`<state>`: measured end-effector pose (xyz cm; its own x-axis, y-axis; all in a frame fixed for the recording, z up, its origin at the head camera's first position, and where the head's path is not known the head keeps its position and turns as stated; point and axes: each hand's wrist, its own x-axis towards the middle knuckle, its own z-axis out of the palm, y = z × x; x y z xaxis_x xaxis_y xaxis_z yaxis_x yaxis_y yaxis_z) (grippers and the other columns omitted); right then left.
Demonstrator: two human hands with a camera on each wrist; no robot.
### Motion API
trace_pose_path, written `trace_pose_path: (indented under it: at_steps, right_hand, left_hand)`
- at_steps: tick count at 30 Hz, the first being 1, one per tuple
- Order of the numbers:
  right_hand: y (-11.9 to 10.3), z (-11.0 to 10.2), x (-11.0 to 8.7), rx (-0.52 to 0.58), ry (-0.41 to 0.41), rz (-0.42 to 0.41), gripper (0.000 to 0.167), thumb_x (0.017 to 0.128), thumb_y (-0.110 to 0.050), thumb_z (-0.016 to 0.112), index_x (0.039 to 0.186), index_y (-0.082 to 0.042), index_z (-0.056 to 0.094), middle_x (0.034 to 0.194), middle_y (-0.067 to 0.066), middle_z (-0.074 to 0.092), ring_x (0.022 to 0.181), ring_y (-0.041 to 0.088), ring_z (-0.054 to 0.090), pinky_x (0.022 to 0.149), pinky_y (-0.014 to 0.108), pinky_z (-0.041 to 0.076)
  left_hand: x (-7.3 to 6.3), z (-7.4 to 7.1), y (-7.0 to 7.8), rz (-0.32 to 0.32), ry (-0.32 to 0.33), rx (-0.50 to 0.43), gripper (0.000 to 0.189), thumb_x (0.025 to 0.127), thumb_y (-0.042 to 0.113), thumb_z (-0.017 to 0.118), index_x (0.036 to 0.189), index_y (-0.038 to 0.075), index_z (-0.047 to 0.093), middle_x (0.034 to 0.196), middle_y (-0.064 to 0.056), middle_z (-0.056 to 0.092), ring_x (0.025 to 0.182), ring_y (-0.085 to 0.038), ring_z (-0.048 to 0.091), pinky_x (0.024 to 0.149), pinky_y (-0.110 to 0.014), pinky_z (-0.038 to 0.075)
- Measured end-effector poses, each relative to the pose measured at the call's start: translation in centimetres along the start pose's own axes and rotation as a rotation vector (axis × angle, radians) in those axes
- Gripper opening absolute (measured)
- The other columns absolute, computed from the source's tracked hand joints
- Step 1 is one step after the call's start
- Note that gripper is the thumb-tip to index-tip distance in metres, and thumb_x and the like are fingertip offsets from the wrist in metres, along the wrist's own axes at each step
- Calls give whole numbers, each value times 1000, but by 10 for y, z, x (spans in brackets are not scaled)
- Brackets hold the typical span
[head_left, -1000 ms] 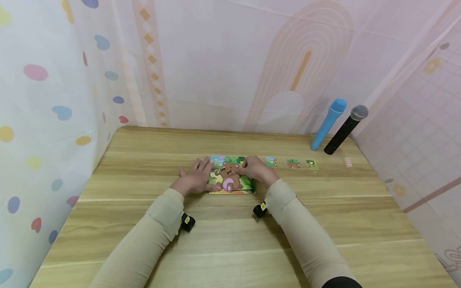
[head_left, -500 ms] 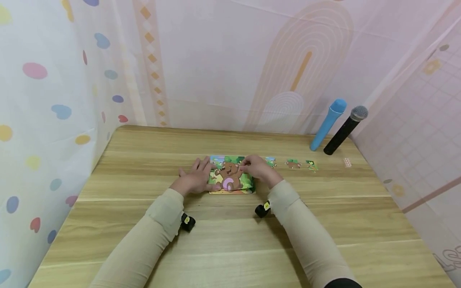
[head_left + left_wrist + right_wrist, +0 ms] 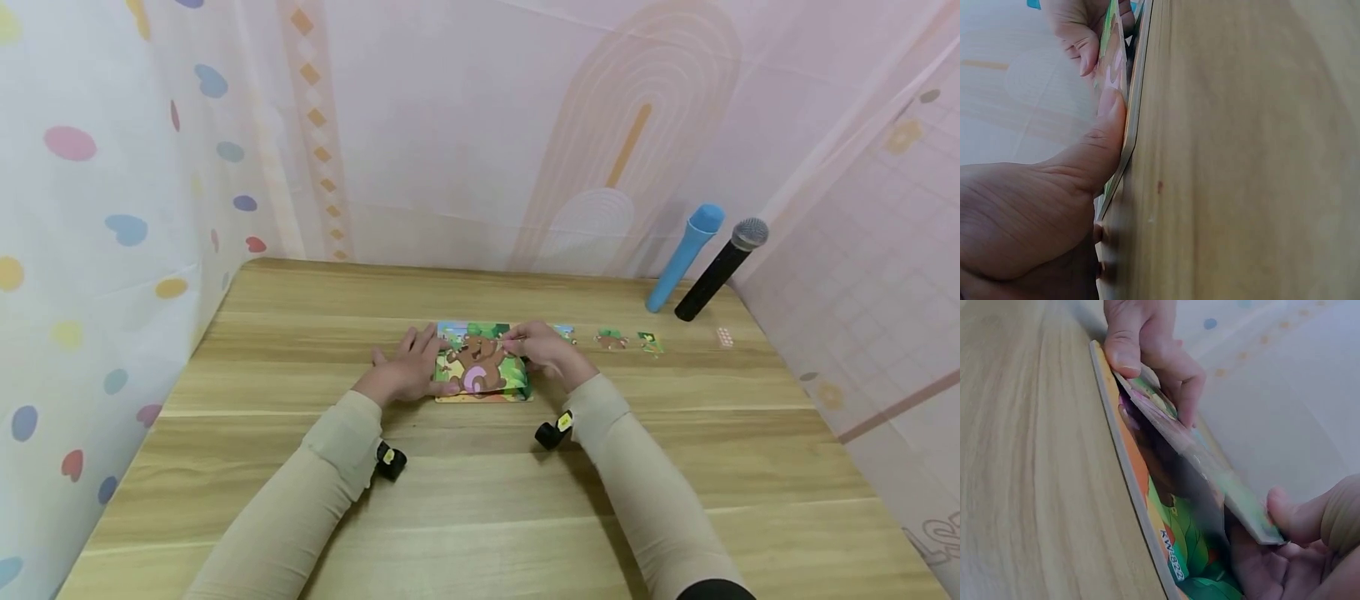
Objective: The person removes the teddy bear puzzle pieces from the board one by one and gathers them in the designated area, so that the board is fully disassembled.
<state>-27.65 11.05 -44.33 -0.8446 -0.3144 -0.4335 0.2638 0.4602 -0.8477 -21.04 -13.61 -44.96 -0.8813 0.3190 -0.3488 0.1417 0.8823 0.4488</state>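
Smooth, card-like picture panel (image 3: 477, 368) (wood-grained table (image 3: 465, 508))

Most of the inner face of the puzzle board (image 3: 483, 400) is hidden beneath the bear panel (image 3: 480, 367). Just right of the board, the nearest puzzle piece (image 3: 566, 332) is partly covered by the right hand (image 3: 551, 348); farther right of it, the marks on a small card (image 3: 724, 337) are too small to be made out. On the near side of the board, the left sleeve (image 3: 270, 508) and right sleeve (image 3: 652, 492) are cut off by the lower edge. In the right wrist view, the bear panel is blurred along its lifted part, and the right hand is cropped. At the board's left, the left hand (image 3: 1041, 200) is cut off in its wrist view.
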Motion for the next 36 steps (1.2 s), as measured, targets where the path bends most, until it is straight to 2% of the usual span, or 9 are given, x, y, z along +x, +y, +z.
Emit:
trace_pose_path:
  at_steps: [3,5,11,17,22,26,30,33,36]
  right_hand:
    - [1,0,1,67,-12,22,27,106,-10,53,130,1,61,109,7,61,95,17,57,77,29,51]
    - [1,1,1,74,-9,26,27,106,-10,54,129,1,61,110,7,61,95,17,57,77,29,51]
    - [2,4,0,-58,34,-18,22,104,-12,58,122,-2,65,110,9,64,94,18,58,75,30,53]
    - [-3,10,-5,-241,112,-80,16,104,-16,60,110,-4,70,101,9,65,70,14,49,56,26,42]
    - [-5,13,-6,-249,117,-72,17,105,-18,59,111,-5,68,103,11,64,58,12,40,50,26,36]
    - [-2,8,-11,-217,92,-35,23,103,-20,61,120,-4,61,116,13,58,73,15,51,59,28,50]
    - [2,2,-18,-189,63,6,39,100,-20,67,133,-3,54,129,18,53,94,25,62,73,35,59]
    - [3,2,-21,-194,42,3,49,98,-17,70,139,-1,50,138,24,49,97,30,65,75,36,60]
    - [2,6,-22,-229,56,-7,51,97,-15,70,140,0,49,141,24,47,92,26,64,69,33,60]
  left_hand:
    - [-1,0,0,1,1,3,86,96,55,61,161,16,20,169,-11,-15,154,-38,-14,104,-83,-8]
    - [-1,0,0,1,0,4,85,96,55,60,161,16,20,169,-11,-15,154,-38,-14,104,-83,-8]
    - [-2,0,0,7,4,19,83,97,56,60,159,17,22,170,-10,-14,154,-38,-13,103,-84,-7]
    - [0,1,-1,13,7,27,82,96,58,59,159,19,23,170,-9,-15,154,-39,-12,103,-84,-5]
    - [3,3,-2,4,5,25,83,95,61,58,159,20,23,170,-7,-15,154,-37,-13,104,-83,-6]
    - [3,3,-1,6,3,28,85,95,62,58,159,18,22,170,-6,-15,154,-37,-13,104,-83,-6]
    - [3,3,0,10,0,31,88,95,62,58,160,16,21,170,-7,-16,154,-38,-13,104,-83,-6]
    - [4,4,-1,1,-2,30,87,95,62,58,160,18,22,170,-6,-17,154,-38,-14,105,-83,-5]
    - [7,5,-4,2,-4,28,86,95,62,58,160,19,22,169,-6,-18,154,-38,-15,104,-84,-5]
